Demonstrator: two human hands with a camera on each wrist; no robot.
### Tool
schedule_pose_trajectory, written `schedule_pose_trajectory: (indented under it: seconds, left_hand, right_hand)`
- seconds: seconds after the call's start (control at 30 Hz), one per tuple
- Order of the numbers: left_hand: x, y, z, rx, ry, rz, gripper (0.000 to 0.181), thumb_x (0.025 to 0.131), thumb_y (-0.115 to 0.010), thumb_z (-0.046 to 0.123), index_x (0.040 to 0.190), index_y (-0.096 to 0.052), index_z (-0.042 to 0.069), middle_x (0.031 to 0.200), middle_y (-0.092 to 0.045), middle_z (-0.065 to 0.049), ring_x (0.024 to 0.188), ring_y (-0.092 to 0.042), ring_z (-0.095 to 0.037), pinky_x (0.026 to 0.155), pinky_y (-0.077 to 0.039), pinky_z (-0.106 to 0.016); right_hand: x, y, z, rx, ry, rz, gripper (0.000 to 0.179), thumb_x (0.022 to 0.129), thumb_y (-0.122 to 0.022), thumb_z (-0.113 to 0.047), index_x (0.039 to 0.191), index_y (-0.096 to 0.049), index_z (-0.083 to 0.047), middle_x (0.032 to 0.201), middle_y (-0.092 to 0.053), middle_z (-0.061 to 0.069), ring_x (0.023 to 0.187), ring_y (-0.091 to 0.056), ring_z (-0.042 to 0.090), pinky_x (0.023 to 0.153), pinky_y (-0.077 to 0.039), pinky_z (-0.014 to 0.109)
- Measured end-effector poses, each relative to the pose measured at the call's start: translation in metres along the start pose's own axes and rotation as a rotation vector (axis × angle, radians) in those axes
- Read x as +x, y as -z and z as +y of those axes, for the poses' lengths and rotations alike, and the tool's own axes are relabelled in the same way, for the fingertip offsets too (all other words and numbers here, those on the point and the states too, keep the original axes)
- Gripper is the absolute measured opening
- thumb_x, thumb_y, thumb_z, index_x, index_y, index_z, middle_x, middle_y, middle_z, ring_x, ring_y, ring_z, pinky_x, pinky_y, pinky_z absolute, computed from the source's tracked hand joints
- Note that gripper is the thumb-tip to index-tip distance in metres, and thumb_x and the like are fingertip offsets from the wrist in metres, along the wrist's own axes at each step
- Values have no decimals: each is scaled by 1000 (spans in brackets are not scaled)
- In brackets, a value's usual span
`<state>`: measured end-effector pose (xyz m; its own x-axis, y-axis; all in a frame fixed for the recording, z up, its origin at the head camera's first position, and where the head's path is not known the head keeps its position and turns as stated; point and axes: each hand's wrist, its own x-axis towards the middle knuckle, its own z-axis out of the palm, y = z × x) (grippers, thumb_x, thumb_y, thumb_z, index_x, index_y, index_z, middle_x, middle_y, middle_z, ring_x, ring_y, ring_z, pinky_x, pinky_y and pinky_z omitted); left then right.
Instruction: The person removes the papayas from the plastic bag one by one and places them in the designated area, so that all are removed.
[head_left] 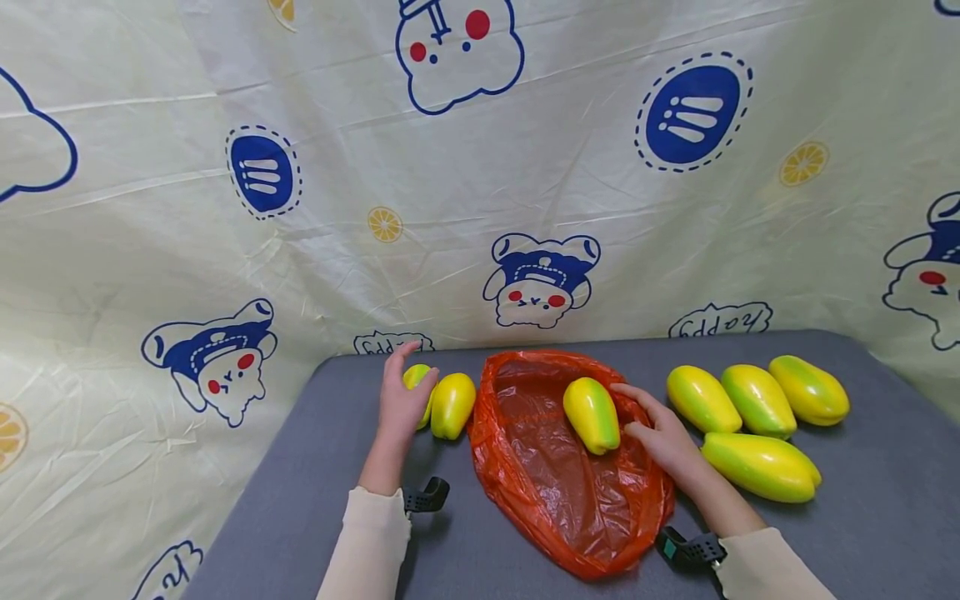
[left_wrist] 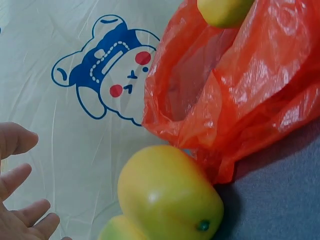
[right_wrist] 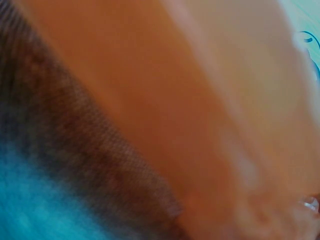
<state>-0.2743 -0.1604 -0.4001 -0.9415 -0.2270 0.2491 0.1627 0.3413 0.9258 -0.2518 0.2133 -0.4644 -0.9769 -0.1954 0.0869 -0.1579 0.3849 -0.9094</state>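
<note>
A red plastic bag [head_left: 525, 467] lies on the grey table with its mouth spread wide. One glossy yellow-green papaya [head_left: 591, 415] is within the bag's mouth. My right hand [head_left: 663, 433] is at the bag's right rim, thumb and forefinger apart, fingertips close beside that papaya. To the left of the bag, my left hand [head_left: 405, 387] is raised with fingers spread, next to two papayas: a nearer one [head_left: 453, 406] and one partly hidden behind the hand [head_left: 417, 379]. The left wrist view shows the left fingers [left_wrist: 30, 212] apart from the papaya [left_wrist: 170, 192]. The right wrist view is mostly blurred skin.
Several more papayas lie right of the bag, three in a back row [head_left: 757, 400] and one in front [head_left: 765, 467], close to the right forearm. A printed pale curtain [head_left: 450, 167] hangs behind the table [head_left: 300, 500]. Both wrists wear black straps [head_left: 426, 495].
</note>
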Motion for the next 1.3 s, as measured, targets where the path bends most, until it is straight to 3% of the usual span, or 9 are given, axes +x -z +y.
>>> schedule_pose_trajectory:
  seconds: [0.2,0.83,1.07,1.3]
  left_hand:
    - [-3,-5,5,-12,-12,-29,54,93,-66,21,144,-50,19,156,-39,-4,146,-34,-30,120,-26,-57]
    - [-11,-25,11,9,-35,-119,55,92,-67,22,144,-48,25,157,-38,-3,147,-35,-30,121,-29,-54]
    - [-18,-35,15,26,-44,-166,54,93,-67,24,143,-48,31,157,-38,1,143,-38,-26,116,-35,-57]
    - [-21,-40,18,18,-37,-194,56,92,-69,23,143,-48,29,157,-38,1,143,-40,-27,113,-40,-56]
  right_hand:
    - [1,0,1,-14,6,7,61,97,-52,-7,154,-34,-17,158,-34,22,135,-44,43,102,-50,54]
    - [1,0,1,-14,3,6,61,97,-52,-8,154,-34,-18,158,-35,21,134,-47,42,99,-54,49]
    - [0,1,0,-8,8,3,61,97,-52,-8,154,-34,-18,158,-35,21,132,-48,41,96,-56,43]
    - [0,0,0,-16,14,1,60,97,-52,-8,154,-35,-17,158,-36,21,133,-47,41,99,-54,46]
